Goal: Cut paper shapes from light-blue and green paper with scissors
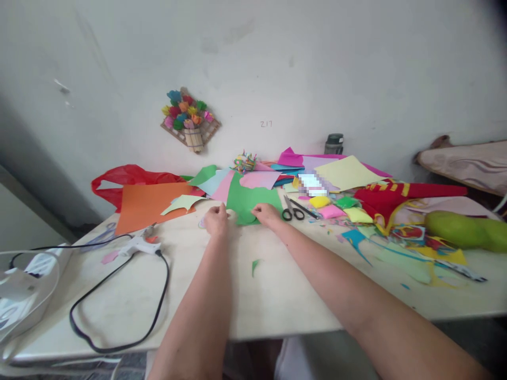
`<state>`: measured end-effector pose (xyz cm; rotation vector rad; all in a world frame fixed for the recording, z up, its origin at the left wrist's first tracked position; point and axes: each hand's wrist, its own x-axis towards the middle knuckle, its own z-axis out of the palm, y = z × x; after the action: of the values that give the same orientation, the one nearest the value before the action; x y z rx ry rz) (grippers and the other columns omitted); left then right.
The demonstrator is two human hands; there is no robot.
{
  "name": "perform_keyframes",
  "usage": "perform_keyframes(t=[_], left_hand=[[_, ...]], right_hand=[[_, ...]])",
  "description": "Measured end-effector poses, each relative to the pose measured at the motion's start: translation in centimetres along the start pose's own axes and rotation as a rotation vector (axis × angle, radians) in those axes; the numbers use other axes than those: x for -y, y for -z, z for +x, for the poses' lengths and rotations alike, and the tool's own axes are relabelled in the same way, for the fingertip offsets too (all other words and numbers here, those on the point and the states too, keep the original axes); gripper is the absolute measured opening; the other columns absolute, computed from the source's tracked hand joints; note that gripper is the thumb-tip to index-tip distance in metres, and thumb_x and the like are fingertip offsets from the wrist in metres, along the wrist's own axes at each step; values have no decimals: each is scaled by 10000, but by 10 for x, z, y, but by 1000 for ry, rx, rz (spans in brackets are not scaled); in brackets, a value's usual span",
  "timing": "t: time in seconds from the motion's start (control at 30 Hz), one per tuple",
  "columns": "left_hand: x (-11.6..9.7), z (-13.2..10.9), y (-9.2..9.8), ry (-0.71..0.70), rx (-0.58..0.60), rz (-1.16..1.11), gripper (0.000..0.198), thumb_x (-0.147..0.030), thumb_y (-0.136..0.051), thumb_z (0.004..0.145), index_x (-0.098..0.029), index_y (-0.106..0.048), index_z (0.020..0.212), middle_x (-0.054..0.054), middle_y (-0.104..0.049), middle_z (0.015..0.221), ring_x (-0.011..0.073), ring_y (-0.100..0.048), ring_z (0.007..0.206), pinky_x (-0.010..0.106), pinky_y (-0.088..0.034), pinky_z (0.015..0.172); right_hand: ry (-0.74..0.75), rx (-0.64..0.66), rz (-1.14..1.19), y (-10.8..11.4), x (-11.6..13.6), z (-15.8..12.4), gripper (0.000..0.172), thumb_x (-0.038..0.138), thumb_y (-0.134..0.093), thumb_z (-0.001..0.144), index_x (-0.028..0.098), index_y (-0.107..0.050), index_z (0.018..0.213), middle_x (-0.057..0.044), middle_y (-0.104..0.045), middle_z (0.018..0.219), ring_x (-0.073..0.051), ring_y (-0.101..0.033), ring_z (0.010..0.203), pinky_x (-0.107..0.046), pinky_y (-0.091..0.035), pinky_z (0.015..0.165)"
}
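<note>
A sheet of green paper (255, 200) with a curved cut-out in its upper edge lies in front of me. My left hand (216, 220) is closed in a pinch at the sheet's left side, and what is in it is hidden. A pale piece (231, 215) shows beside those fingers. My right hand (266, 215) has its fingertips pinched together over the lower part of the green paper; I cannot tell whether they grip it. Scissors (293, 212) with black handles lie just right of that hand. Nearer me lies a small green scrap (255, 266).
Left are orange paper (138, 206), a red plastic bag (130, 174), a glue gun (143, 245) with a looped black cable and a power strip (31, 285). Clay packets (331, 211), paper scraps, a utility knife (461, 270) and a green object (455, 229) crowd the right.
</note>
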<state>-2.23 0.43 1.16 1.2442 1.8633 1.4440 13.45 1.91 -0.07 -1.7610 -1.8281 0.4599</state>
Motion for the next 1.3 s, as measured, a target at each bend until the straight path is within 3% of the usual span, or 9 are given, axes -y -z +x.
perform_keyframes(t=[0.07, 0.13, 0.27, 0.37, 0.43, 0.73, 1.1, 1.3], left_hand=[[-4, -4, 7, -14, -156, 244, 248, -390, -482, 753, -200, -629, 813, 108, -664, 867, 293, -561, 962, 418, -410, 837], [-6, -7, 9, -136, -171, 375, 265, -383, -493, 755, -233, -639, 917, 82, -642, 1035, 289, -457, 1123, 413, -380, 898], [-1, -7, 4, -364, -4, 622, 345, -392, -553, 726, -297, -635, 1048, -12, -434, 1353, 277, -143, 1331, 450, -131, 1070], [4, -4, 1, -319, 144, 803, 437, -455, -562, 699, -335, -604, 1116, -28, -285, 1441, 308, 92, 1346, 556, 77, 1036], [6, -2, 1, -282, 191, 869, 475, -483, -547, 695, -340, -587, 1147, -15, -248, 1457, 320, 166, 1327, 583, 130, 1003], [7, -1, -2, -262, 257, 907, 580, -599, -424, 718, -344, -515, 1230, 10, -191, 1476, 333, 177, 1314, 599, 139, 982], [10, 1, -5, -252, 289, 924, 615, -619, -442, 690, -357, -494, 1245, 15, -184, 1477, 352, 184, 1307, 627, 144, 956], [7, -2, -4, -232, 291, 944, 608, -615, -441, 699, -348, -500, 1242, 36, -194, 1473, 354, 178, 1308, 627, 161, 942]], right_hand=[[-1, 11, -5, 0, 0, 0, 238, 388, -512, 773, 239, -688, 830, -15, -684, 838, -157, -577, 731, -242, -342, 557], [11, 9, -13, 0, 1, 0, 235, 379, -509, 772, 239, -689, 831, -13, -685, 843, -157, -578, 732, -243, -339, 553], [35, 7, -35, 0, 1, -1, 213, 375, -527, 754, 257, -693, 816, -3, -689, 845, -153, -581, 734, -240, -344, 557], [41, 13, -41, 0, 1, -2, 204, 390, -546, 736, 270, -697, 802, 5, -691, 845, -155, -586, 739, -242, -343, 554], [37, 15, -48, 0, 1, -1, 206, 402, -556, 725, 274, -700, 798, 3, -692, 848, -163, -589, 746, -246, -340, 550], [26, 4, -65, -1, 1, -1, 199, 395, -570, 720, 275, -706, 803, -2, -695, 864, -170, -595, 761, -249, -345, 556], [61, -19, 2, -6, -2, 0, 189, 334, -603, 717, 269, -698, 866, -8, -685, 891, -167, -600, 798, -248, -397, 626], [118, -6, -7, -4, -7, 0, 273, 347, -612, 726, 273, -681, 980, -35, -620, 1060, -177, -576, 921, -251, -420, 735]])
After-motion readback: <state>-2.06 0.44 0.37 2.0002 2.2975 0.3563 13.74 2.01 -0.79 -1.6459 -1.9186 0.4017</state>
